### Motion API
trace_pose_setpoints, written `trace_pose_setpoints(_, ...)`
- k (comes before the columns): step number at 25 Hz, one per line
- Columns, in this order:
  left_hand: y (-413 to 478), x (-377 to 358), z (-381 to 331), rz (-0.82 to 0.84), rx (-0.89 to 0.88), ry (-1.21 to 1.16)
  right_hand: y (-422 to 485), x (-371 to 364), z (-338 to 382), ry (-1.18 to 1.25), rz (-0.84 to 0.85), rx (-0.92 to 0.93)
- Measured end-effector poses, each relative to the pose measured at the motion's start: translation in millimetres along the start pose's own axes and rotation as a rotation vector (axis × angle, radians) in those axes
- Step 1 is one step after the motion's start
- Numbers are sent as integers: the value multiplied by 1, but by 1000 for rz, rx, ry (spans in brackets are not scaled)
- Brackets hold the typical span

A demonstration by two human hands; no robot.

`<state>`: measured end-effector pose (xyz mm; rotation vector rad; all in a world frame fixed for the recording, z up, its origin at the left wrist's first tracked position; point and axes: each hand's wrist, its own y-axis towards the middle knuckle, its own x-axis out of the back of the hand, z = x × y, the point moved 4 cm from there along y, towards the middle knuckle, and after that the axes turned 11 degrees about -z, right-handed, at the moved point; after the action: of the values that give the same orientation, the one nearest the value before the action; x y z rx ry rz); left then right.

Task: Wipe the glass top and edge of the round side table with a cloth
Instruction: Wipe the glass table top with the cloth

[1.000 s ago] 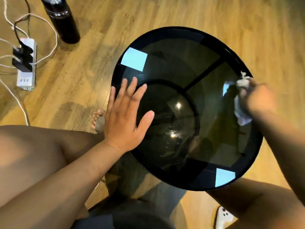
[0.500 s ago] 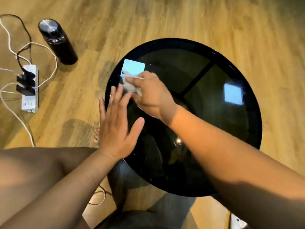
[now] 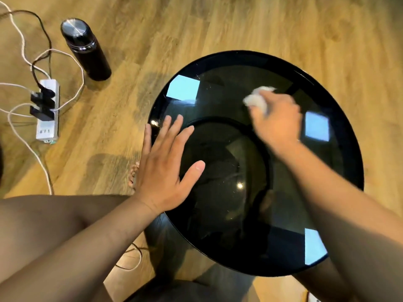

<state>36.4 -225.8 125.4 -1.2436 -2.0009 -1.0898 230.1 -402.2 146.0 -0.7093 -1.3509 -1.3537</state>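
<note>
A: Checking head view. White cloth (image 3: 258, 98) is seen bunched in the right hand (image 3: 278, 120), fingers closed round it, pressed on the far part of the glass top (image 3: 229, 94). Motion blur is noted on that hand.

B: Left hand (image 3: 164, 168)?

A: Fingers are spread, palm laid flat on the near-left glass, partly over the rim; nothing is held. Round side table (image 3: 351, 162) is likely being steadied.

B: Handling?

A: Cloth is judged soft and light, best kept wadded under the fingertips. Glass is judged stiff, slick and breakable; moderate pressure is advised. The edge is better pinched through the cloth.

B: Change from half a second ago?

A: Cloth was at the far-left window reflection beside the left fingers; now it is moved rightward, well apart from them. Left hand is unchanged. Bottle (image 3: 86, 49) and power strip (image 3: 46, 110) are left on the floor.
</note>
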Motion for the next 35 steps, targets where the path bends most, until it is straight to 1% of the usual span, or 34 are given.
trace_pose_setpoints(1, 0, 0, 0, -15, 2, -12, -7, -14, 47, 59, 36, 60)
trace_pose_setpoints(2, -1, 0, 0, -38, 18, -33, -17, -24, 92, 172, 98, 115)
trace_pose_setpoints(4, -2, 2, 2, -86, 82, -86, -33, -32, 157, 416, 237, 251)
trace_pose_setpoints(5, -2, 2, 3, -96, 97, -97, -30, -36, 168, 466, 281, 336)
trace_pose_setpoints(6, -2, 2, 3, -92, 94, -95, -21, -40, 165, 435, 297, 419)
trace_pose_setpoints(7, -2, 2, 3, -87, 85, -89, -5, -43, 149, 364, 279, 465)
trace_pose_setpoints(8, -2, 2, 3, -84, 83, -86, 16, -46, 125, 281, 226, 458)
trace_pose_setpoints(10, -2, 1, 2, -78, 87, -93, 63, -46, 51, 112, 112, 313)
trace_pose_setpoints(11, -2, 1, 3, -81, 91, -97, 79, -41, 5, 20, 84, 202)
trace_pose_setpoints(13, -2, 2, 4, -87, 96, -106, 89, -19, -88, -123, 93, -19)
trace_pose_setpoints(14, -3, 2, 4, -89, 93, -111, 84, -3, -121, -141, 103, -112)
trace_pose_setpoints(15, -3, 2, 3, -92, 90, -118, 77, 7, -139, -148, 94, -174)
trace_pose_setpoints(16, -2, 2, 2, -96, 89, -124, 73, 9, -145, -145, 75, -189)
trace_pose_setpoints(18, -2, 2, 3, -110, 92, -133, 80, -2, -119, -81, 48, -156)
trace_pose_setpoints(20, -2, 1, 4, -113, 89, -143, 95, -17, -69, -54, 48, -47)
trace_pose_setpoints(24, -3, 1, 3, -129, 83, -146, 124, -43, 51, 66, 221, 257)
trace_pose_setpoints(26, -2, 1, 3, -152, 101, -154, 102, -42, 109, 108, 292, 417)
trace_pose_setpoints(27, -1, 2, 3, -162, 109, -164, 79, -38, 135, 152, 351, 537)
trace_pose_setpoints(29, -2, 5, 1, -200, 107, -176, 25, -26, 175, 232, 527, 805)
trace_pose_setpoints(30, -3, 7, -1, -221, 95, -176, 1, -23, 184, 233, 631, 922)
trace_pose_setpoints(31, -4, 7, -2, -227, 83, -176, -16, -19, 188, 225, 694, 1006)
trace_pose_setpoints(32, -4, 7, -4, -220, 77, -176, -21, -18, 188, 215, 708, 1051)
trace_pose_setpoints(33, -3, 7, -4, -210, 77, -168, -19, -19, 187, 193, 683, 1057)
trace_pose_setpoints(34, -3, 6, -3, -197, 81, -160, -9, -24, 184, 179, 629, 1028)
trace_pose_setpoints(35, -3, 5, -2, -179, 83, -155, 4, -30, 177, 161, 555, 956)
